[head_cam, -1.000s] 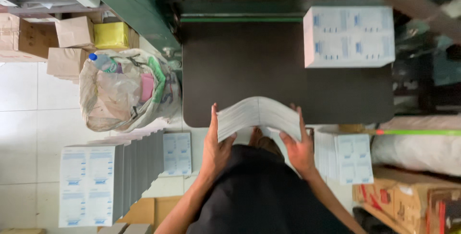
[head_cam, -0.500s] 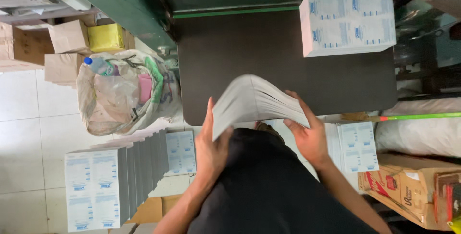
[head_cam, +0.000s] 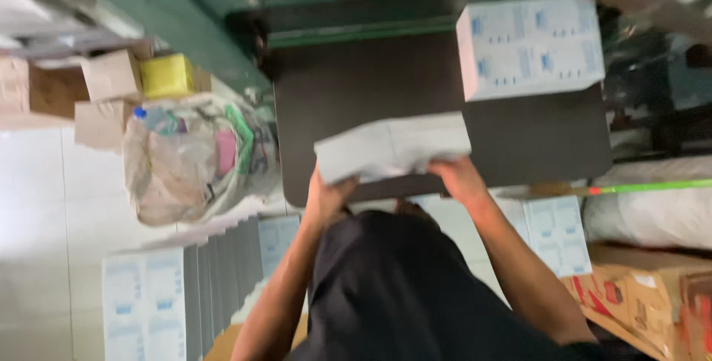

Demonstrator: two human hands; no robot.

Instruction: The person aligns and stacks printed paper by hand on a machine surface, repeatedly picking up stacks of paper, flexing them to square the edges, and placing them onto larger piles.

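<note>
Two hands held one thick bundle of white printed sheets [head_cam: 393,146] over the near edge of the dark desk [head_cam: 519,138]. The left hand [head_cam: 328,196] gripped the left end of the bundle, with its fingers closed around the paper from below, and the right hand [head_cam: 460,179] held the right end in the same way, fingers wrapped on the lower edge. The bundle seemed to be lifted a little and tilted, but the picture was blurred, so I could not tell if its far edge touched the desk. As I judged it, the work was in the middle: one finished stack of white sheets [head_cam: 530,46] already stood at the far right corner of the desk, and more piles waited lower down, a fanned row of sheets [head_cam: 185,294] on the left of the person and another pile of sheets [head_cam: 556,235] on the right. The middle of the desk, between the bundle and the far edge, was bare, so there was open room to put paper down. On the left side the desk was close to a green machine frame [head_cam: 170,27] and a plastic bag of waste [head_cam: 200,157]; on the right some cardboard boxes [head_cam: 653,294] stood near the person's arm.
</note>
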